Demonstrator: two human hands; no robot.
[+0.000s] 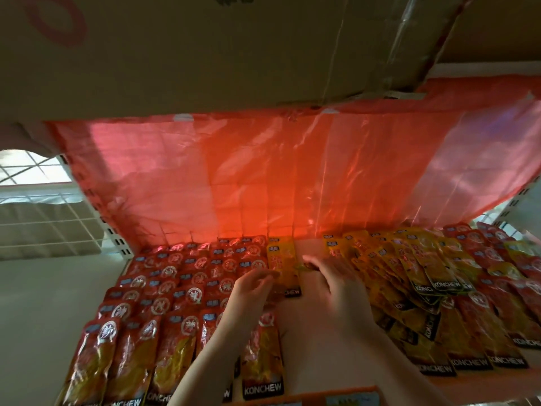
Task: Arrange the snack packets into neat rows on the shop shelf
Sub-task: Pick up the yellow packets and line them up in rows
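I see a cardboard box (205, 54) filling the top of my view, and below it a red plastic sheet (278, 177) hanging down behind the shelf (316, 303). I take the yellow packet (285, 265) at the middle of the shelf as my mark. Left of it the red packets (181, 288) lie in neat overlapping rows reaching the front edge. Right of it a loose heap of yellow packets (409, 268) fans out, with more red ones beyond. My left hand (251, 285) has its curled fingers pinching the yellow packet's left edge. My right hand (336, 276) sits just right of that packet, fingers curved down; I cannot tell whether it grips anything.
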